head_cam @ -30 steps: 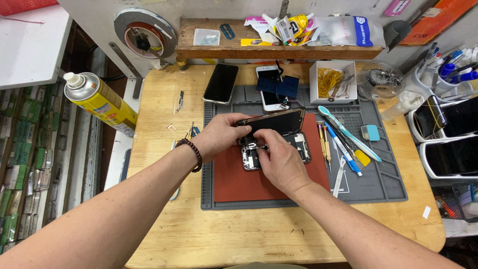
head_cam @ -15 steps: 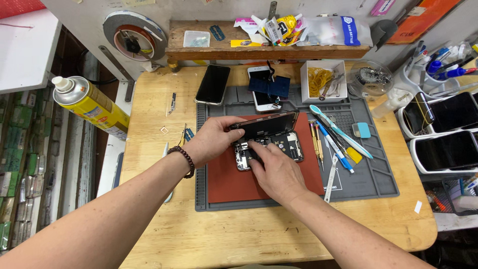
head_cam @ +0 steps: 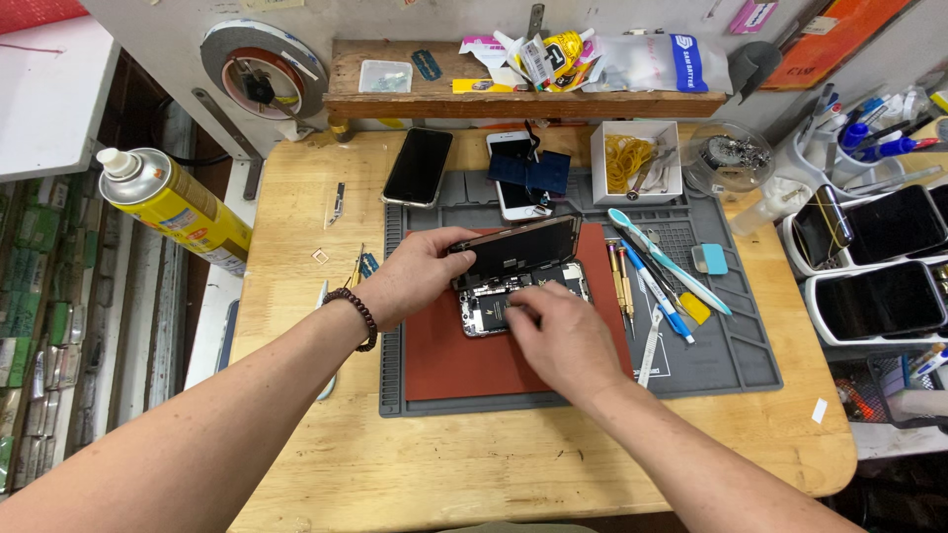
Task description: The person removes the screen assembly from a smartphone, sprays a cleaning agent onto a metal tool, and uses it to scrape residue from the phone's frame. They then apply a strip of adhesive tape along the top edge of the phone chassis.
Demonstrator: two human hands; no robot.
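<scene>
Still, left hand (head_cam: 415, 271) props screen (head_cam: 518, 247), apparently.

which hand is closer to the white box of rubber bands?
Right. The right hand works on the opened phone, below the white box. The left hand holds the lifted screen, further left.

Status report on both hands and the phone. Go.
Left hand holds lifted screen. Right hand fingers on opened phone. Tools beside, clear.

Bare forearms, no sleeves; left hand (head_cam: 410, 274) — dark beaded bracelet (head_cam: 357, 316) at wrist.
</scene>
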